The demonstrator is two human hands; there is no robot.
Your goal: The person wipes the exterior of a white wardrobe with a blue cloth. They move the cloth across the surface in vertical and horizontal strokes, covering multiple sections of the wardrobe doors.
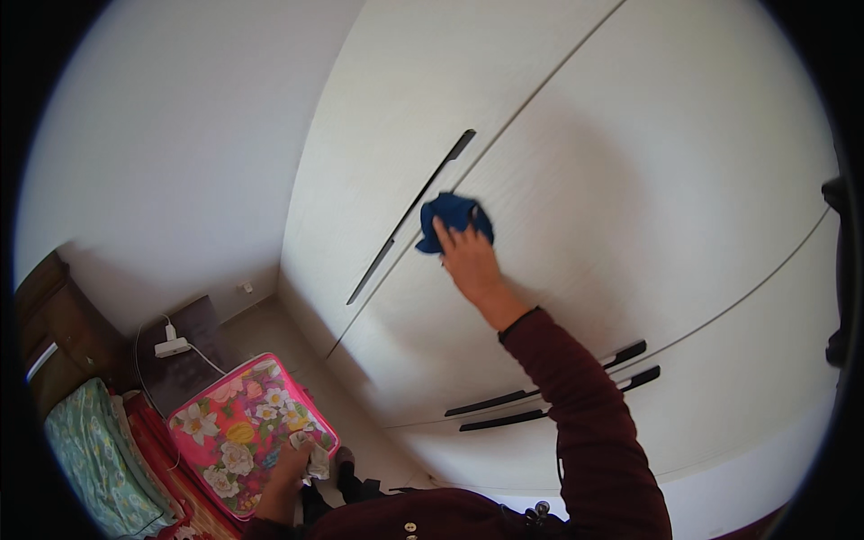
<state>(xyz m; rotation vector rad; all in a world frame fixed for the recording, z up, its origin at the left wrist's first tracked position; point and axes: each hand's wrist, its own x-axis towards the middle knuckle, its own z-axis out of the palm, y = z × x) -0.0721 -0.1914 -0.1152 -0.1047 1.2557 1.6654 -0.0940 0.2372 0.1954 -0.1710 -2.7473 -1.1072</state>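
A dark blue cloth [453,210] lies pressed against a white wardrobe door [580,175] under my right hand [472,263], fingers spread over it. The cloth sits just right of a long black door handle [412,216], near the seam between two doors. Down at the lower left, my left hand [290,466] is closed around a crumpled whitish cloth [317,460]. That hand is in front of a pink floral bag or case [233,422], and I cannot tell whether it touches it.
More black handles [503,418] run along the doors at lower right. A dark bedside cabinet [196,371] carries a white power strip [172,347] with a cord. A green patterned pillow [101,452] lies by the wooden headboard [54,331]. My foot [345,456] stands on the tiled floor.
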